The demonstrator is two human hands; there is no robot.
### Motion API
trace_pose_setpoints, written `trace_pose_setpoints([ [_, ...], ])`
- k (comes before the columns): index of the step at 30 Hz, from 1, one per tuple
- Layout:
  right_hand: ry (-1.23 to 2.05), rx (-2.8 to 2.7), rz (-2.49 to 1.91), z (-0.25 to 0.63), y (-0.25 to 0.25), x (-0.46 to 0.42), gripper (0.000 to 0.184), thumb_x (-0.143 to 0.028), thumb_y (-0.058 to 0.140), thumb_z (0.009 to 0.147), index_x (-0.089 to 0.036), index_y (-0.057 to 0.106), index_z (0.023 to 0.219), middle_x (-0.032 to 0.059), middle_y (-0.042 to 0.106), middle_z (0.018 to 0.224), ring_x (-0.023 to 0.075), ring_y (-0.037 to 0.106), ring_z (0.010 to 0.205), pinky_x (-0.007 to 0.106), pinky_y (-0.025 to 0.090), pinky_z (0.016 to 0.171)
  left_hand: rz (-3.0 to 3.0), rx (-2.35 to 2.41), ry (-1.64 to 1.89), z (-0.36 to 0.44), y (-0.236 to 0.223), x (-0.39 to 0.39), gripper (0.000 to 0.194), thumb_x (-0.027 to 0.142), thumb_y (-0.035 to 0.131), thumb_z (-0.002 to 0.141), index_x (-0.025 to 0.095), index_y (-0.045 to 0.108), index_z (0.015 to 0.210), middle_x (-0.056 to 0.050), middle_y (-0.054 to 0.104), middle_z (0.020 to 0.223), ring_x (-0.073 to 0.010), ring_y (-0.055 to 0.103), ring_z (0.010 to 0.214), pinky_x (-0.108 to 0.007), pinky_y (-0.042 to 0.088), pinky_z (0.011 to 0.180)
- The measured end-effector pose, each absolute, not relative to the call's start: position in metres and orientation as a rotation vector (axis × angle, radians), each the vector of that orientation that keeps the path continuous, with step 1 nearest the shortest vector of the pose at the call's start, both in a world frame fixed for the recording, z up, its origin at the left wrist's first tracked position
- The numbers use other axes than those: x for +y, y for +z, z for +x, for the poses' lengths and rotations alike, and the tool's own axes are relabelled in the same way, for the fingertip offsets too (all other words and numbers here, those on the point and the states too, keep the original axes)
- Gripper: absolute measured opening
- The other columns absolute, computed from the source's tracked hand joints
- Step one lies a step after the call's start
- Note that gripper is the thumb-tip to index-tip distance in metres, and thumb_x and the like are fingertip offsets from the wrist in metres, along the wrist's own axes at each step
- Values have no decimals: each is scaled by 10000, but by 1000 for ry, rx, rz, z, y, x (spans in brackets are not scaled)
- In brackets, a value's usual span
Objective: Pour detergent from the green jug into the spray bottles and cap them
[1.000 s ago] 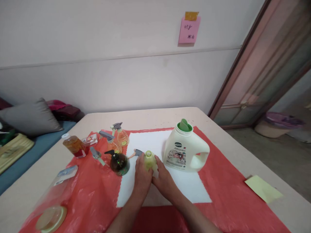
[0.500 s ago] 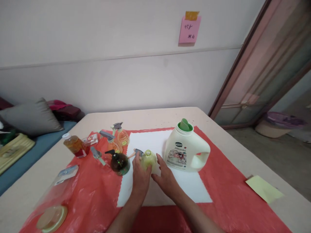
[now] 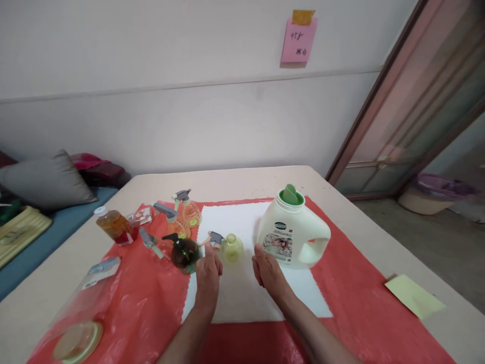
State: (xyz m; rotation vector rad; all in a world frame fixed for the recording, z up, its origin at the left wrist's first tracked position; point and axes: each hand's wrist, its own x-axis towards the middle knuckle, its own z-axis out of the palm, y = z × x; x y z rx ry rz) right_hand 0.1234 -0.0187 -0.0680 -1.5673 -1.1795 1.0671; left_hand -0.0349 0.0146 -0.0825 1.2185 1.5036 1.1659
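Observation:
A small translucent yellow-green bottle stands uncapped on the white sheet, between my two hands and touched by neither. My left hand is to its left with the fingers curled in and nothing visible in them. Just behind that hand's fingertips lies a grey and peach spray head. To the bottle's right, my right hand is also curled closed, holding nothing I can see. It is in front of a large pale-green detergent jug, whose mouth shows a green pouring spout.
Left of the sheet stand a dark pump bottle, several clear spray bottles and an amber liquid bottle. A round lidded container sits at front left. Red plastic covers part of the table. A yellow note lies right.
Both hands have come away from the yellow-green bottle, moving apart and curling their fingers. The bottle stays standing in about the same spot. The view has shifted slightly.

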Motion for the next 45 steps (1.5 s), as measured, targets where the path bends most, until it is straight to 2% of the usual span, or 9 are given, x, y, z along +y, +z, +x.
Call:
trace_pose_setpoints([
  [13,1073,-1228,-1610,124,-54,-27,769,-781,175,884,-260,334,340,-21,303,338,129,413,413,311,393,614,1200,1471,1185,-34,-74,11,688,707,235,931,222,323,452,30,324,438,-115,317,437,-284,239,493],
  [25,1014,-1172,-1602,132,-46,-34,768,-767,237,879,-270,359,307,-3,287,301,147,387,388,336,388,582,1164,1437,1229,-33,-54,3,653,668,276,941,228,308,460,28,332,446,-120,324,451,-282,267,493],
  [28,952,-1116,-1584,137,-39,-39,742,-742,277,886,-269,371,323,7,334,321,156,398,402,343,379,576,1142,1416,1246,-31,-45,0,656,672,288,935,229,323,454,22,353,446,-123,338,456,-283,280,499],
  [32,652,-852,-1531,150,-28,-47,590,-669,307,921,-261,376,501,-11,420,506,163,416,552,317,381,617,1123,1349,1309,-31,-36,-3,645,675,322,927,220,396,477,2,458,495,-133,400,496,-283,330,538],
  [34,502,-630,-1477,160,-27,-47,504,-638,373,915,-251,428,597,-20,457,594,161,423,602,301,392,624,1115,1318,1331,-31,-34,-3,629,666,345,927,213,436,500,-2,498,526,-137,426,520,-282,356,566],
  [37,445,-401,-1440,175,-33,-42,420,-617,406,902,-235,542,791,6,582,757,174,533,707,301,449,672,1108,1277,1343,-31,-32,-4,606,652,373,929,207,471,529,-1,520,556,-141,448,549,-281,376,602],
  [41,514,-376,-1400,187,-47,-29,521,-657,393,873,-200,616,988,65,705,980,210,651,900,333,511,767,1134,1256,1348,-27,-28,-5,604,643,388,928,205,479,523,-4,523,566,-144,460,559,-281,379,607],
  [45,600,-487,-1308,193,-58,-9,671,-717,340,874,-168,619,1140,97,727,1142,219,681,1020,318,535,820,1178,1281,1332,-21,-27,-4,599,624,406,927,207,490,504,-9,516,541,-152,478,565,-281,385,600],
])
